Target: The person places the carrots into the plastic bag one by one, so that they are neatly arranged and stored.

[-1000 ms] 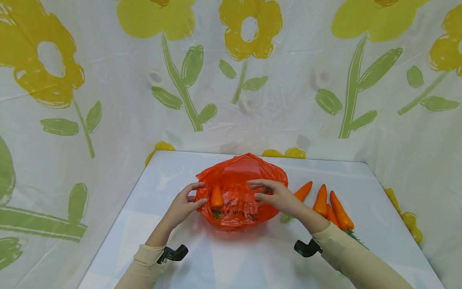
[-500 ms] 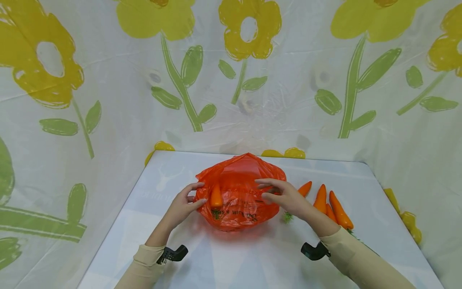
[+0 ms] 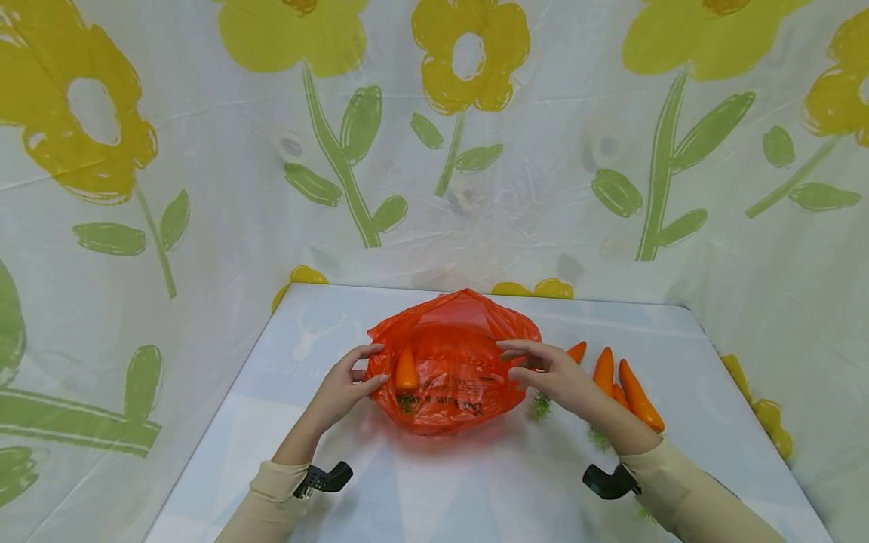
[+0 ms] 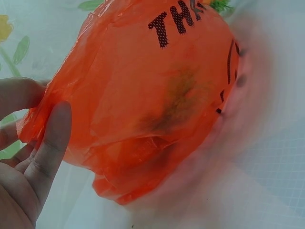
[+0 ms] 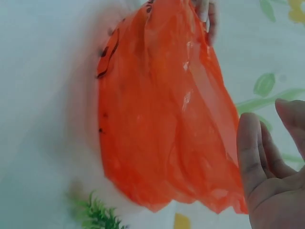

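A red plastic bag [image 3: 455, 377] with dark printed lettering lies on the table, its mouth spread wide. My left hand [image 3: 345, 386] pinches the bag's left rim; in the left wrist view the thumb [image 4: 55, 138] and fingers stand on either side of the film. An orange carrot [image 3: 406, 371] with green leaves is in the bag, close to that hand. At the bag's right side is my right hand [image 3: 560, 381], fingers loosely bent and parted from the thumb. The right wrist view shows nothing between that hand's fingers [image 5: 249, 148], which are beside the bag's edge.
Several carrots lie to the right on the white table [image 3: 448, 505], among them one carrot [image 3: 640, 396] outermost and another carrot [image 3: 578, 351] partly behind the right hand. Green leaves [image 3: 541, 405] show beside the bag. A flowered curtain [image 3: 543, 226] surrounds the table.
My right hand has drawn back to the right, from over the bag's middle to its right side. The left hand stays on the rim, and the bag has hardly shifted.
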The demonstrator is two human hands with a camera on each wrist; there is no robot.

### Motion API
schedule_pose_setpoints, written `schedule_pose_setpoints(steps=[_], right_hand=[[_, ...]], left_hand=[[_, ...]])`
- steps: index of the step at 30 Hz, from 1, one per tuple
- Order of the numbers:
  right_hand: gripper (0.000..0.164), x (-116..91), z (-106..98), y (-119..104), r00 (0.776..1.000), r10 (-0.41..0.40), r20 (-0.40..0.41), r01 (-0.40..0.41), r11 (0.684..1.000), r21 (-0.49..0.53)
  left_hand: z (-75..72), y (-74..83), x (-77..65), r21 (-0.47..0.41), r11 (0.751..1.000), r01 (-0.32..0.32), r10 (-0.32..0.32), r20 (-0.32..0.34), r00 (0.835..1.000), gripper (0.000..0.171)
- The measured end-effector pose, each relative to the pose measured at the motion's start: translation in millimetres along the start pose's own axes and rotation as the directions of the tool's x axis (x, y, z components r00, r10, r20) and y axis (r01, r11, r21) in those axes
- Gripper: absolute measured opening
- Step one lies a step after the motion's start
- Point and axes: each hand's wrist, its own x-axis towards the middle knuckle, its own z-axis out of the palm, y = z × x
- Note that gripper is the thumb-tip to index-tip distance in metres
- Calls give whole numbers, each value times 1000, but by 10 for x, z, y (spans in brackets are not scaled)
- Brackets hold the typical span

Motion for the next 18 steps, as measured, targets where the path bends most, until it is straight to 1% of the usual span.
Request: schedule_pose_setpoints(steps=[7,12,18], right_hand=[[47,-71,-49,37,1000,8,11,-8,1000,12],[49,-107,-75,79,1000,-2,5,2,999,52],[53,-183,-169,92,1000,25,-18,-24,998,61]], left_hand=[[-5,-16,-11,21,1000,16,-16,-16,1000,60],[1,-4,-5,20,1000,9,-9,-12,1000,60],[9,13,1,21,1000,-3,3,-1,1000,60]])
